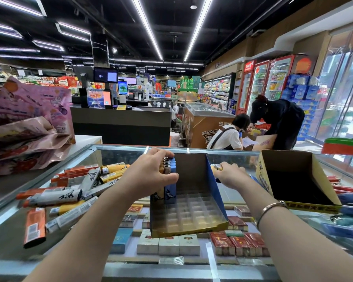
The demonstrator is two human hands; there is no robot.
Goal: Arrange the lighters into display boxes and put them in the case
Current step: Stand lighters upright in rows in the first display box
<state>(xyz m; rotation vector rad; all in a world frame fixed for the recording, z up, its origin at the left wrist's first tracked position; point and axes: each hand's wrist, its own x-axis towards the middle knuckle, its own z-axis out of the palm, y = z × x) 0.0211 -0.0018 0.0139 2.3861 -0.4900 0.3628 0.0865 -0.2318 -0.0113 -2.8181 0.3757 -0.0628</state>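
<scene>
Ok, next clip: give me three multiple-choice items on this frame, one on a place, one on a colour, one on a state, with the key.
1. Where does the pile of loose lighters lie?
A. left of the display box
B. inside the display box
C. on the floor

2. What colour is the side wall of the display box in the middle?
A. green
B. blue
C. white

3. What is the left hand doing?
A. resting flat on the glass
B. hanging idle
C. holding a row of lighters in the box

Key: 1 A, they lie on the glass counter to its left; 2 B, the wall is blue; 3 C, its fingers curl round them.
</scene>
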